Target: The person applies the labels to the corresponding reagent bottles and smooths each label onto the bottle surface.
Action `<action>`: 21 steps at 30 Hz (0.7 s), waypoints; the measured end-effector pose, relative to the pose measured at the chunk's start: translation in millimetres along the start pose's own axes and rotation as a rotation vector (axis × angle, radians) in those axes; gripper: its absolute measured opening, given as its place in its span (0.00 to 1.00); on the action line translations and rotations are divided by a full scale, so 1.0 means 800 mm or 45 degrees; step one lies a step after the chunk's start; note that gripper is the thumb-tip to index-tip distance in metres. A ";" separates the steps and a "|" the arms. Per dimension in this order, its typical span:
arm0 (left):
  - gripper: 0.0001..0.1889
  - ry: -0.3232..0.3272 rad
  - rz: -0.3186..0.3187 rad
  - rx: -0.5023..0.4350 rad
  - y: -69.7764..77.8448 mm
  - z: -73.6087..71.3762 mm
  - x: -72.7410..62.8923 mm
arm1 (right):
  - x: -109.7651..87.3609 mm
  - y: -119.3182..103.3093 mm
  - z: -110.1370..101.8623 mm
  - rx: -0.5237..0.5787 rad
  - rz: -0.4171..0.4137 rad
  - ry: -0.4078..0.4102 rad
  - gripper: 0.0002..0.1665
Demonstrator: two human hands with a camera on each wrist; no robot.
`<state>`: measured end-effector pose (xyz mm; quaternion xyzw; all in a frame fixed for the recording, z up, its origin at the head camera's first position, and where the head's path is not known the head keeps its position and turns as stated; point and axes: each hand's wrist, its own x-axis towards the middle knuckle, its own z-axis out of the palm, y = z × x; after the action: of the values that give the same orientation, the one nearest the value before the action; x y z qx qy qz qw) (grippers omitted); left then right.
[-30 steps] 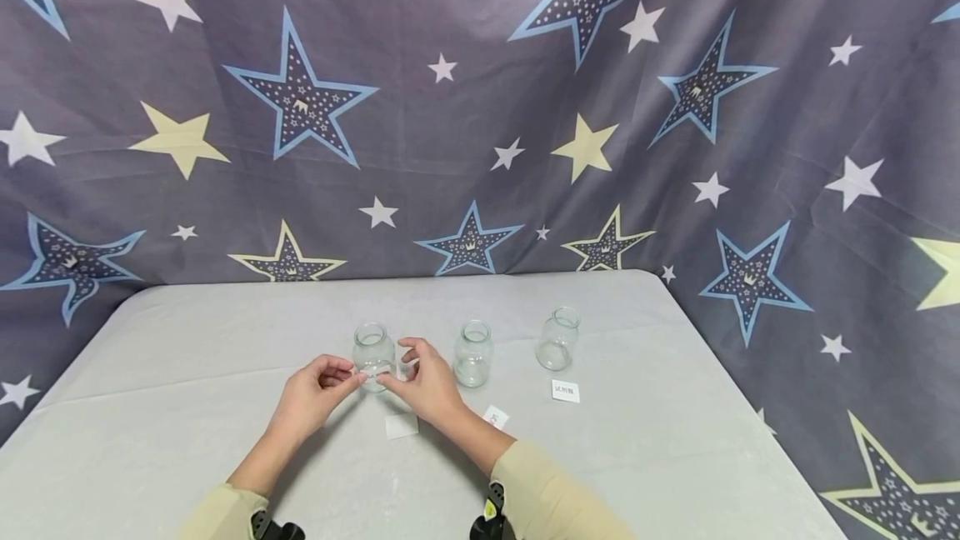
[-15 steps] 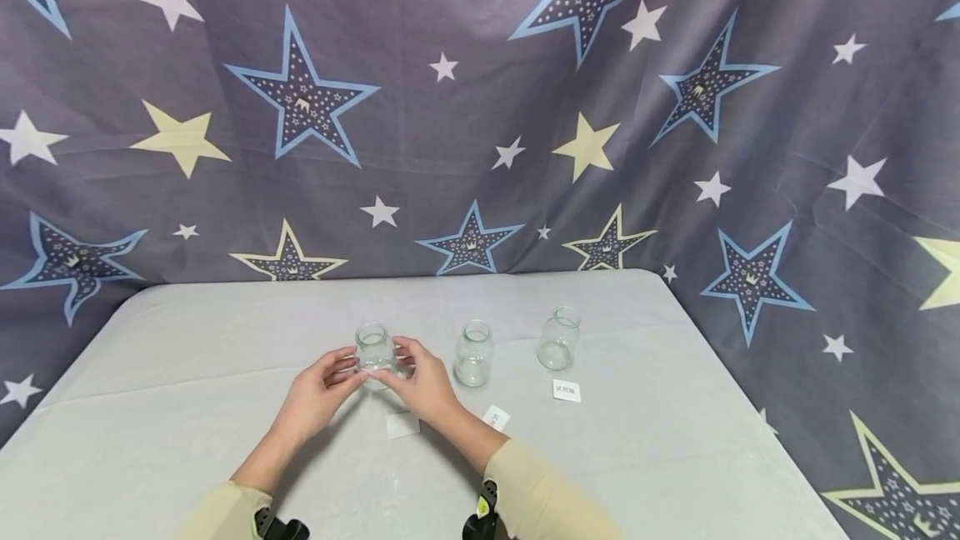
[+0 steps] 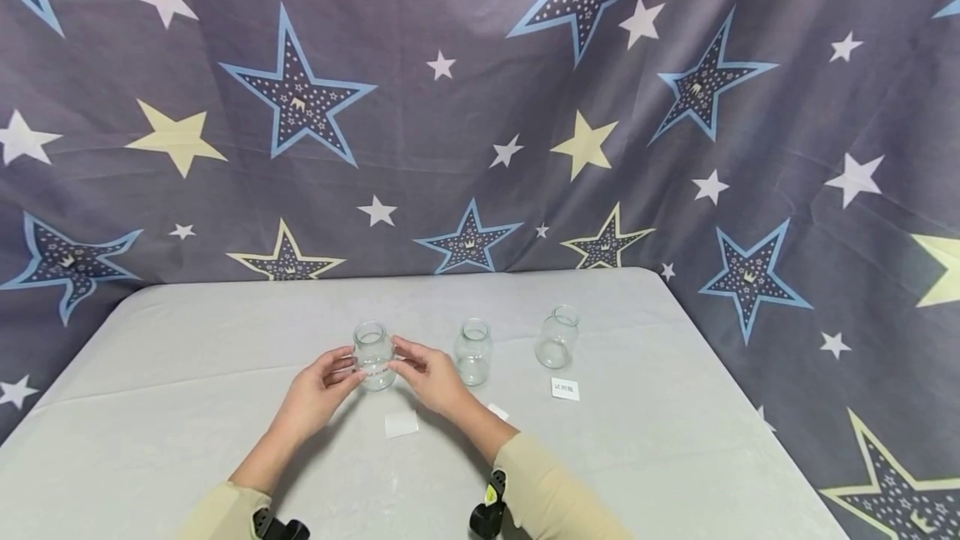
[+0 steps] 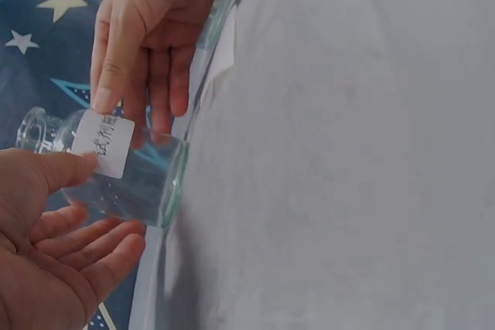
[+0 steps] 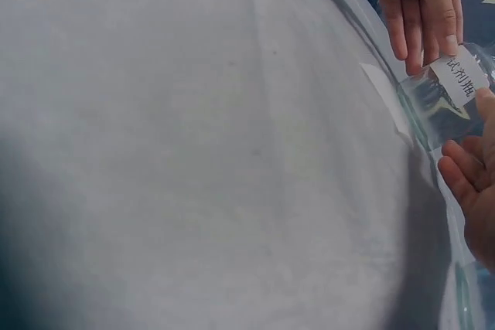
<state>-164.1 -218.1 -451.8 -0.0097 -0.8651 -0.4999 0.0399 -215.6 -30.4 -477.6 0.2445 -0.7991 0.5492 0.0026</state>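
Note:
A clear glass jar point(image 3: 373, 357) with a white label point(image 4: 104, 144) on its front stands at the left of a row of jars. Handwritten dark characters run along the label. My left hand point(image 3: 318, 390) holds the jar's left side, its thumb on one end of the label and its fingers round the glass. From the other side my right hand point(image 3: 435, 377) holds the jar, the thumb pressing the label's opposite end. In the left wrist view the right fingers point(image 4: 158, 86) reach behind the glass.
Two more glass jars, one in the middle point(image 3: 473, 352) and one at the right point(image 3: 557, 338), stand on the white-covered table point(image 3: 660, 440). A written label point(image 3: 565, 389) lies before the right jar. A blank white paper point(image 3: 401, 424) lies nearer me; another slip point(image 3: 498, 412) is partly hidden by my forearm.
My right fingers have closed in on the jar's side. The right thumb, which came close to the left one, has slid right along the label. The left fingers now lie along the glass.

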 end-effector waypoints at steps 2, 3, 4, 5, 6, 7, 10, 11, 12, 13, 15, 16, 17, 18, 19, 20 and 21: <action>0.26 -0.006 -0.007 0.003 0.002 0.000 -0.001 | -0.001 0.002 0.001 0.018 0.015 -0.009 0.26; 0.27 -0.010 -0.014 0.009 0.003 0.000 -0.001 | -0.002 0.002 0.002 0.024 0.026 -0.016 0.27; 0.28 -0.015 -0.022 0.012 0.003 0.000 -0.001 | -0.003 0.002 0.003 0.032 0.042 -0.025 0.27; 0.28 -0.022 -0.028 0.014 0.003 0.000 0.000 | -0.004 0.002 0.004 0.030 0.050 -0.031 0.28; 0.29 -0.030 -0.040 0.021 0.003 0.000 0.000 | -0.005 0.001 0.005 0.023 0.061 -0.037 0.29; 0.31 -0.038 -0.055 0.028 0.003 0.001 0.001 | -0.005 0.001 0.006 0.011 0.065 -0.038 0.31; 0.33 -0.057 -0.101 0.058 0.002 0.004 0.003 | -0.005 0.000 0.011 -0.039 0.057 -0.009 0.34; 0.33 -0.056 -0.113 0.075 0.002 0.006 0.004 | -0.005 0.000 0.013 -0.053 0.055 0.004 0.35; 0.34 -0.052 -0.126 0.091 0.002 0.007 0.004 | -0.005 0.000 0.014 -0.063 0.050 0.018 0.35; 0.33 -0.045 -0.132 0.105 0.003 0.008 0.004 | -0.005 0.001 0.016 -0.070 0.044 0.032 0.35; 0.32 -0.031 -0.133 0.136 0.003 0.010 0.005 | -0.005 0.002 0.018 -0.070 0.039 0.054 0.34; 0.32 -0.024 -0.129 0.147 0.003 0.010 0.005 | -0.005 0.002 0.019 -0.071 0.039 0.059 0.33; 0.32 -0.021 -0.122 0.157 0.002 0.010 0.005 | -0.005 0.003 0.019 -0.067 0.040 0.060 0.32; 0.32 -0.019 -0.115 0.165 0.002 0.010 0.005 | -0.005 0.003 0.019 -0.066 0.040 0.061 0.31; 0.32 -0.019 -0.107 0.173 0.002 0.009 0.005 | -0.005 0.003 0.018 -0.059 0.047 0.058 0.30; 0.32 -0.018 -0.101 0.177 0.002 0.009 0.005 | -0.005 0.004 0.017 -0.048 0.044 0.053 0.29; 0.32 -0.018 -0.096 0.181 0.001 0.008 0.005 | -0.004 0.004 0.016 -0.034 0.046 0.046 0.29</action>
<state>-168.2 -212.2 -453.7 0.0222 -0.8984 -0.4383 0.0155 -210.3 -39.7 -486.2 0.2200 -0.8104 0.5429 0.0103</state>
